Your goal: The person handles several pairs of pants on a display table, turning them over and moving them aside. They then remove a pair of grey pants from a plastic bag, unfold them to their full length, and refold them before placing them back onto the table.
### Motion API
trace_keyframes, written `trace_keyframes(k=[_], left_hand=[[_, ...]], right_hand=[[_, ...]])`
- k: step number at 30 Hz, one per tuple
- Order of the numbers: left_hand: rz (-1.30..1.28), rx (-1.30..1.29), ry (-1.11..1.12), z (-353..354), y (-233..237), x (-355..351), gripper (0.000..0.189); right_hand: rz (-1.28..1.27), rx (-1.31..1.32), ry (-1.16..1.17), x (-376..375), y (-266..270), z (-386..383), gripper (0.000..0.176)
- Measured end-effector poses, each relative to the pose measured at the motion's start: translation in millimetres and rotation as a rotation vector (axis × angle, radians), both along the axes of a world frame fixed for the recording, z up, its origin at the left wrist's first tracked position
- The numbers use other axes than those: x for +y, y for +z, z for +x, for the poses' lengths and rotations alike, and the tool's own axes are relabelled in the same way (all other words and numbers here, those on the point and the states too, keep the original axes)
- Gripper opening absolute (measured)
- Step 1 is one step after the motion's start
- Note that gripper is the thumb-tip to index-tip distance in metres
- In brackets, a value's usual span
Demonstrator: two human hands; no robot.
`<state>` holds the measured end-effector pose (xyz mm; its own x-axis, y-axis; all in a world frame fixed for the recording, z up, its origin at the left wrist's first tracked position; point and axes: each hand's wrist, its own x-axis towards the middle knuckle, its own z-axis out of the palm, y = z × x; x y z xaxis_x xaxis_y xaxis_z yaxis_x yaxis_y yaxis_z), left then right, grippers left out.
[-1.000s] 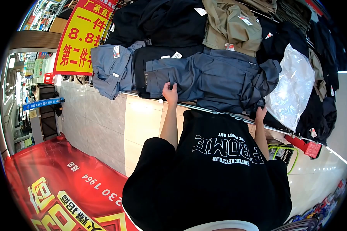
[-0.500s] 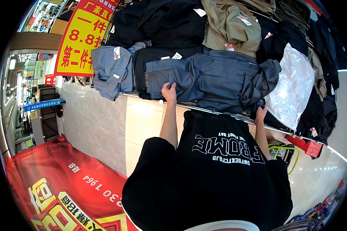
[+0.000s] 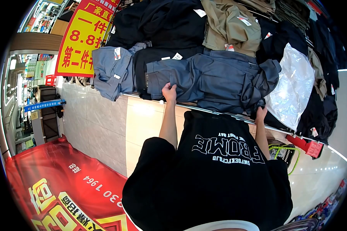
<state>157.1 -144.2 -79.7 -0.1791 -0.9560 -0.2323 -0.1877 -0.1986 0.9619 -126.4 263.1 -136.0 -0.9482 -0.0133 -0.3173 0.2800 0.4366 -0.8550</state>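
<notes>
1. My left hand (image 3: 169, 93): reached forward over the metal rail (image 3: 219, 112) at the near edge of the display. The fingers are curled closed on the near-left end of the grey-blue trousers (image 3: 219, 77), close to the waistband.
2. My right hand (image 3: 261, 114): at the opposite, right end of the same trousers, touching the bunched fabric just above the rail. The fingertips are tucked under the cloth, so I cannot tell whether they pinch it or only rest against it.
3. The grey-blue trousers lie spread sideways across the front of the pile, waistband to the left and crumpled legs to the right. They sit between my two hands, and their lower edge reaches the rail.
4. Neighbours to the left: a black garment (image 3: 158, 57) with a white tag (image 3: 177, 56) lies partly under the trousers. Beyond it a lighter blue garment (image 3: 112, 71) hangs over the rail.
5. Behind: a khaki garment (image 3: 231, 25) and more dark clothing, stacked.
6. To the right: a clear plastic bag (image 3: 293, 88), just beside the trouser legs.
7. Upper left: a yellow sign (image 3: 85, 36) with red characters, next to the pile.
8. Below: a pale tiled floor (image 3: 104, 123) with a red banner (image 3: 58, 184) laid on it. My black T-shirt (image 3: 212, 173) fills the bottom of the view.
</notes>
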Motion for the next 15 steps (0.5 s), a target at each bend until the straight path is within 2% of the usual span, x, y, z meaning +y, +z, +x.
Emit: trace_keyframes(k=[5, 13, 15], left_hand=[[-0.008, -0.031, -0.054, -1.3, 3.2, 2.8, 0.016], [-0.212, -0.415, -0.031, -11.6, 19.7, 10.2, 0.022], [-0.196, -0.406, -0.022, -12.9, 19.9, 9.7, 0.022]], right_hand=[[-0.001, 0.000, -0.001, 5.4, -10.9, -3.4, 0.051], [0.020, 0.018, -0.002, 1.6, -5.2, -1.7, 0.050], [0.010, -0.021, -0.019, 1.0, -0.9, -1.1, 0.051]])
